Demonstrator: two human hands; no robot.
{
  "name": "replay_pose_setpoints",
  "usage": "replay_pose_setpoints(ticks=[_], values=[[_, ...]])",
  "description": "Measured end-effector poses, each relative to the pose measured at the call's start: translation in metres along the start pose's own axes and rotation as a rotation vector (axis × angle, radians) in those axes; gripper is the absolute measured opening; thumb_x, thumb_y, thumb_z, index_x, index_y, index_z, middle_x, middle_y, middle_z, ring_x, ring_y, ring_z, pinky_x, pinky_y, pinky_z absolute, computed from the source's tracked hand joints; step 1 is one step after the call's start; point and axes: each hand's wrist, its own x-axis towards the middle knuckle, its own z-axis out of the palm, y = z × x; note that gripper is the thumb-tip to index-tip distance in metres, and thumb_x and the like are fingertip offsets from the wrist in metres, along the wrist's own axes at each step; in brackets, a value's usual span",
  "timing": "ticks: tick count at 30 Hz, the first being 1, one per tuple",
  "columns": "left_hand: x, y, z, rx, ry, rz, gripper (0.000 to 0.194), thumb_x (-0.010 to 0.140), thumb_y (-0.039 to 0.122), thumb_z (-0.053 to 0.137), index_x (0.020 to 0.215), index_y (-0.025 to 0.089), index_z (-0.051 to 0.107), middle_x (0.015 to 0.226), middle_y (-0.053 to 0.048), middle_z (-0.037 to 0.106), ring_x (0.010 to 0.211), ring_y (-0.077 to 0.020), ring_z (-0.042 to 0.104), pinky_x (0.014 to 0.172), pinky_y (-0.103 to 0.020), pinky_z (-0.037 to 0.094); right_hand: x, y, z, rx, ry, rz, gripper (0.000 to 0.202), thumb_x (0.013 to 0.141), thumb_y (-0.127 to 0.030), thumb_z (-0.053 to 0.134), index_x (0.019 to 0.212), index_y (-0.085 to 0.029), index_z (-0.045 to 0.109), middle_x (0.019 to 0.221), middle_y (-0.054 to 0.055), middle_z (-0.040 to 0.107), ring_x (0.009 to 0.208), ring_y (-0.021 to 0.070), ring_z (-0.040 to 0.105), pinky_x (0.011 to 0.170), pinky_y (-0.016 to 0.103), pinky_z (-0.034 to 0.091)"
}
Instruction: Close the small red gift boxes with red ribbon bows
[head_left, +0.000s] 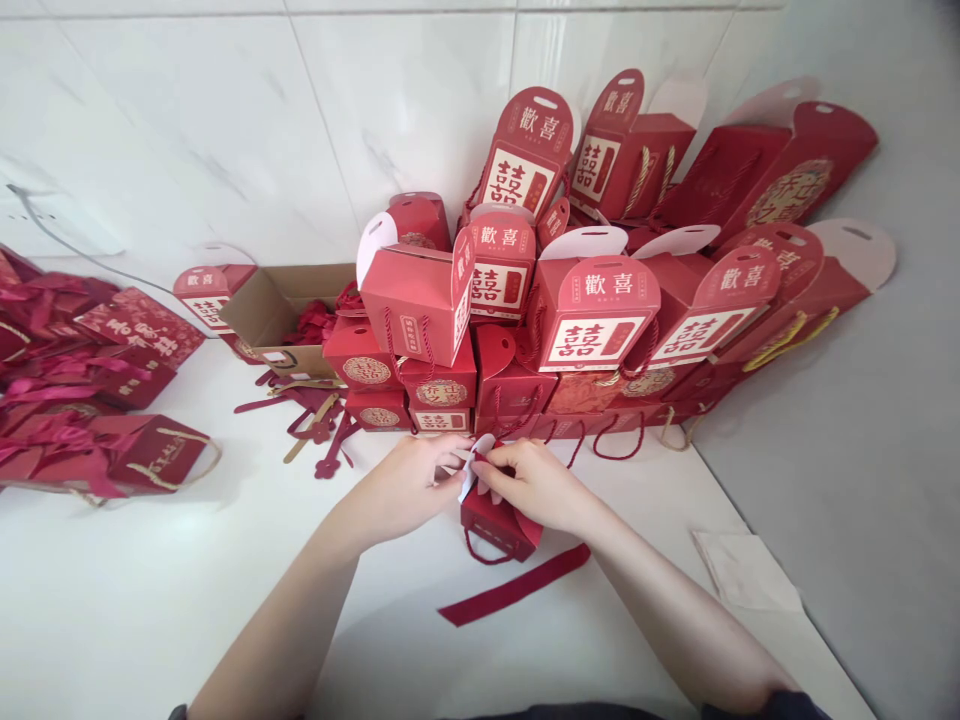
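Note:
A small red gift box (pixel 491 522) stands on the white table in front of me, its rounded top flaps raised and a dark red cord handle hanging at its near side. My left hand (pixel 420 485) has its fingers closed on the pale inner side of the left flap (pixel 471 472). From the right, my right hand (pixel 529 482) pinches at the top of the same box, thumb and forefinger together; its fingertips partly hide what lies between them. A flat dark red ribbon (pixel 517 588) lies on the table just nearer to me than the box.
Behind my hands rise stacked red gift boxes (pixel 598 310) against the tiled wall. An open cardboard box (pixel 289 285) holds red ribbon pieces; several ribbon strips (pixel 330 425) lie before it. Ribbon-tied boxes (pixel 82 430) pile up at the left. White tissue (pixel 746 570) lies at the right.

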Motion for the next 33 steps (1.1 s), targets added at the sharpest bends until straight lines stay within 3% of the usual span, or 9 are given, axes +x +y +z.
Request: replay_pose_setpoints(ticks=[5,13,21,24,28,33], values=[[0.001,-0.001,0.001,0.029,-0.008,-0.032,0.032,0.093,0.037,0.040,0.108,0.023,0.065,0.089,-0.002,0.071,0.076,-0.0178,0.068,0.068,-0.027,0.053,0.000,-0.001,-0.003,-0.017,-0.014,-0.033,0.038,0.096,-0.033,0.044,0.065,-0.019,0.061,0.065,-0.001,0.068,0.063,0.0128,0.063,0.067,0.025,0.042],[0.008,0.000,0.004,-0.008,0.003,0.017,0.026,0.091,0.026,0.041,0.095,0.023,0.067,0.092,0.000,0.072,0.082,-0.0166,0.067,0.074,-0.028,0.052,-0.003,0.001,-0.009,0.043,-0.136,-0.085,0.032,0.099,-0.026,0.037,0.076,-0.020,0.059,0.078,0.000,0.071,0.077,0.0139,0.064,0.077,0.026,0.043],[0.008,0.003,0.002,0.067,0.032,-0.010,0.021,0.088,0.026,0.046,0.077,0.021,0.063,0.076,0.003,0.070,0.070,-0.0147,0.064,0.068,-0.025,0.047,-0.004,-0.001,-0.006,0.013,-0.121,-0.080,0.031,0.098,-0.027,0.038,0.076,-0.020,0.058,0.077,0.000,0.069,0.074,0.0136,0.063,0.074,0.026,0.043],[0.004,-0.002,-0.010,0.146,0.045,-0.059,0.018,0.086,0.030,0.048,0.078,0.022,0.062,0.075,0.003,0.069,0.070,-0.0156,0.064,0.065,-0.025,0.045,-0.008,-0.005,-0.017,-0.020,-0.014,-0.091,0.022,0.097,-0.032,0.044,0.089,-0.021,0.062,0.091,0.001,0.069,0.086,0.0150,0.062,0.079,0.027,0.043],[-0.012,-0.015,-0.046,0.359,0.043,-0.149,0.019,0.084,0.036,0.048,0.078,0.022,0.060,0.078,0.001,0.069,0.072,-0.0186,0.064,0.065,-0.027,0.045,-0.026,0.000,-0.042,-0.005,0.173,-0.033,0.022,0.096,-0.038,0.045,0.101,-0.024,0.061,0.104,0.001,0.067,0.096,0.0160,0.060,0.085,0.028,0.042],[-0.032,-0.043,-0.085,0.525,-0.036,-0.374,0.025,0.084,0.036,0.044,0.076,0.022,0.061,0.080,-0.004,0.070,0.075,-0.0238,0.065,0.063,-0.032,0.045,-0.061,0.037,-0.053,0.125,0.152,0.123,0.029,0.095,-0.047,0.045,0.100,-0.022,0.060,0.099,0.004,0.066,0.095,0.0193,0.060,0.084,0.031,0.044]])
